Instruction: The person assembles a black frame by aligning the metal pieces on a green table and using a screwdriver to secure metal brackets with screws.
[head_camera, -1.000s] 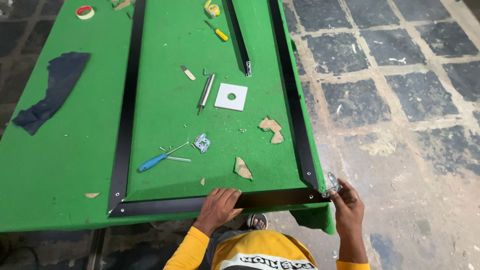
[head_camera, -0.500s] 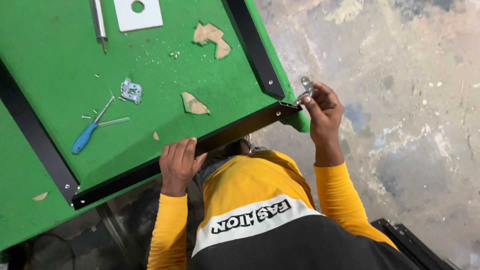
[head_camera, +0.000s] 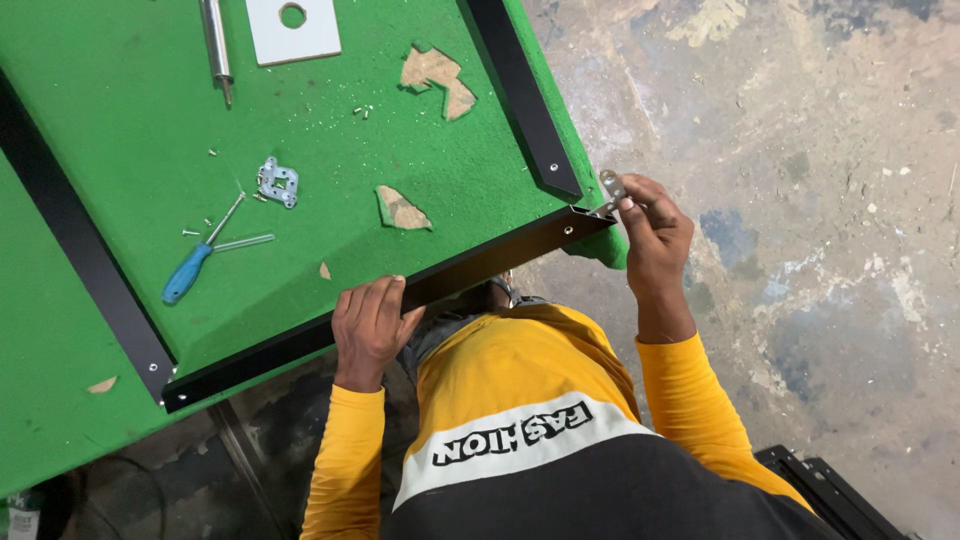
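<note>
Fingers of the left hand (head_camera: 372, 322) are curled over the long black metal frame bar (head_camera: 400, 300); a small silver metal bracket (head_camera: 612, 187) is pinched by the raised right hand (head_camera: 655, 232) at the bar's end.

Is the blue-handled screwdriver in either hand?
No: the blue-handled screwdriver lies on the green table, apart from both hands.

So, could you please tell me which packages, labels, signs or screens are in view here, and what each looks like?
Printed band: across the person's shirt, a slanted white stripe with black block lettering, between yellow and black cloth.
Packages, signs, screens: none clearly visible.
</note>
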